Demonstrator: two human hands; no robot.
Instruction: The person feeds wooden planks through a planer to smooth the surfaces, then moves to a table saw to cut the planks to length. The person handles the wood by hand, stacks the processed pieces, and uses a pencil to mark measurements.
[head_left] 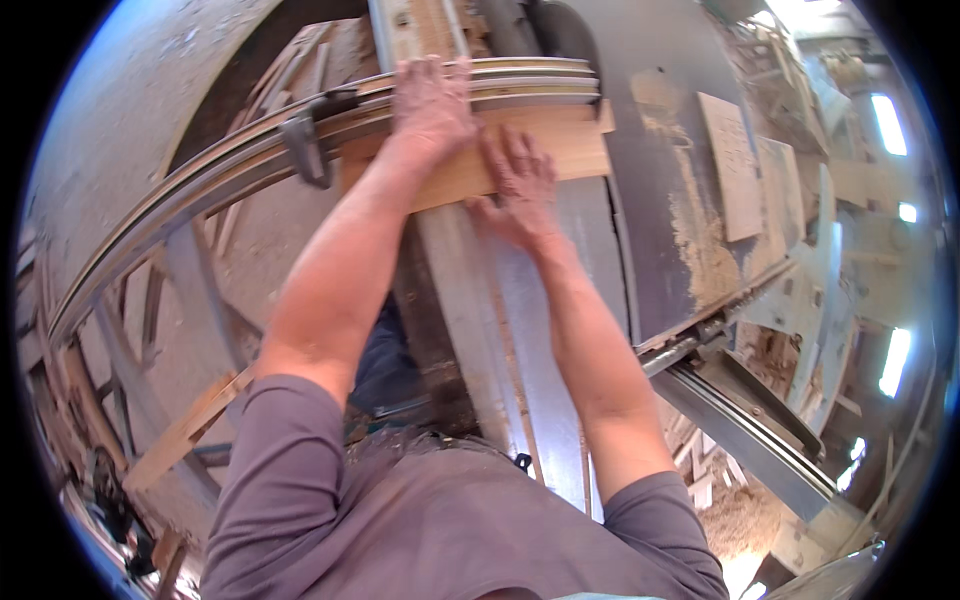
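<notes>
Pale board (580,145) at a metal rail (535,82)

The board lies on the counter (590,240), partly hidden behind the left forearm (345,255). The right hand (518,190) rests on it, fingers spread open; the left hand (432,108) crosses the rail, its grip impossible to tell.
</notes>
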